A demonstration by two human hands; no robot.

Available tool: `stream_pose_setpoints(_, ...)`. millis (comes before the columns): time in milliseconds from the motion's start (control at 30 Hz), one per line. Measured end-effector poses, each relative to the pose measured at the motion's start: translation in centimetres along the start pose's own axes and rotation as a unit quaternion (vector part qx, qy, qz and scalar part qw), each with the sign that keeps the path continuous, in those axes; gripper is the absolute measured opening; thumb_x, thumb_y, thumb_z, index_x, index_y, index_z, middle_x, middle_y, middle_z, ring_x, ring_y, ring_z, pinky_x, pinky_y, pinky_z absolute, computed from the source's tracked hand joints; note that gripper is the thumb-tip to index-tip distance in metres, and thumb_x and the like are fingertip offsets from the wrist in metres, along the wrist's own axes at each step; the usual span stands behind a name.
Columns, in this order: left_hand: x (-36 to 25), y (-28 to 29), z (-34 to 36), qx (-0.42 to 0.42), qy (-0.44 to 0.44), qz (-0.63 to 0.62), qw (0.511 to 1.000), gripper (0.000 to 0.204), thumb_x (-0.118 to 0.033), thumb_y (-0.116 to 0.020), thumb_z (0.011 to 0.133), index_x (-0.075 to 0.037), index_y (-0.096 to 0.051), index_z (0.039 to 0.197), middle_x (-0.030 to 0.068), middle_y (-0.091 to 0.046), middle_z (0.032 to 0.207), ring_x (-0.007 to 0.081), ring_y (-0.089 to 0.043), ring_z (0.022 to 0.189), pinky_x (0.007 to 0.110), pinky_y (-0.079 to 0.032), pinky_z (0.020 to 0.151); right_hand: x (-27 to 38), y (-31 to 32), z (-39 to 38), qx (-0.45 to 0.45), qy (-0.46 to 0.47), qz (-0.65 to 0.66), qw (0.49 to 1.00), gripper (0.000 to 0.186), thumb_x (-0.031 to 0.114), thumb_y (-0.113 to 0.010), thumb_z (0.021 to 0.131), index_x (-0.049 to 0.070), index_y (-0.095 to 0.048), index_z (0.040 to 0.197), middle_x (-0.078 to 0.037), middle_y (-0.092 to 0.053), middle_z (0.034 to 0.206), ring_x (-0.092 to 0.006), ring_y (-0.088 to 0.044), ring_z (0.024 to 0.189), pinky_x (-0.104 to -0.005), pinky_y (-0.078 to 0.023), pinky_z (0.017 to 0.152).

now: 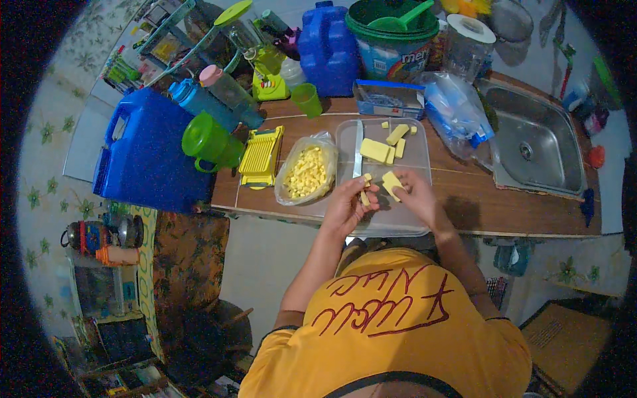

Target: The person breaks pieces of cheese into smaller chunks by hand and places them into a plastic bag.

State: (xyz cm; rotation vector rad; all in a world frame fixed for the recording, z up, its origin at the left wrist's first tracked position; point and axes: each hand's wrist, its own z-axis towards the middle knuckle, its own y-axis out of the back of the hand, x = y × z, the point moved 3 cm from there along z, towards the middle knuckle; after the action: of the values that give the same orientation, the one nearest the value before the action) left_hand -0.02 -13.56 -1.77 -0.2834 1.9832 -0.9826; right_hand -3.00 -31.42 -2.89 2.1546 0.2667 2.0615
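My left hand (346, 205) is closed around small sticks of what looks like yellow cheese (364, 198), at the front of a translucent plastic board (415, 162). A thicker yellow slab (391, 184) is pinched between the fingers of my right hand (417, 198), close beside the left. Farther back on the board lie a larger yellow block (375, 151) and several smaller cut pieces (398, 134). A knife (358, 149) rests along the board's left side, its near end hidden by my left hand. Just left of the board sits a clear plastic bag (285, 186) holding many yellow cubes (307, 174).
A yellow slicer or grater (261, 158), green pitcher (211, 142) and blue jug (149, 156) stand to the left. Behind are a green cup (306, 99), a blue-edged box (388, 99) and a dark green bucket (391, 40). Plastic bags (458, 109) lie beside the steel sink (541, 149).
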Motion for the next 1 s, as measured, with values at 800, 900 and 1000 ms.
stream_pose_setpoints(800, -0.3, -1.7, -2.7, 0.014, 0.052, 0.012, 0.998, 0.017, -0.017, -0.057, 0.086, -0.002, -0.057, 0.094, 0.0078, -0.059, 0.070, 0.0158, -0.058, 0.054, 0.027, -0.051, 0.049, 6.8, -0.6, 0.0, 0.152, 0.028, 0.148, 0.977, 0.046, 0.005, -0.064, 0.080, 0.003, -0.050, 0.123, -0.010, -0.060, 0.111, -0.0139, -0.057, 0.098, -0.0267, -0.046, 0.083)
stream_pose_setpoints(900, -0.3, -1.6, -2.8, -0.018, 0.039, 0.026, 0.999, 0.016, -0.017, -0.058, 0.086, -0.002, -0.057, 0.093, 0.0070, -0.059, 0.070, 0.0146, -0.057, 0.053, 0.025, -0.050, 0.047, 6.0, -1.0, 0.7, 0.158, 0.025, 0.137, 0.978, 0.048, 0.003, -0.063, 0.080, 0.001, -0.047, 0.125, -0.012, -0.060, 0.112, -0.0142, -0.058, 0.097, -0.0261, -0.046, 0.083)
stream_pose_setpoints(1000, -0.5, -0.9, -2.7, -0.030, 0.025, 0.053, 0.998, 0.016, -0.016, -0.058, 0.085, -0.002, -0.058, 0.093, 0.0066, -0.060, 0.071, 0.0138, -0.056, 0.053, 0.025, -0.049, 0.046, 6.0, -1.5, 1.1, 0.175, 0.009, 0.181, 0.968, 0.046, 0.002, -0.062, 0.081, 0.001, -0.047, 0.125, -0.012, -0.060, 0.112, -0.0144, -0.058, 0.097, -0.0267, -0.046, 0.084)
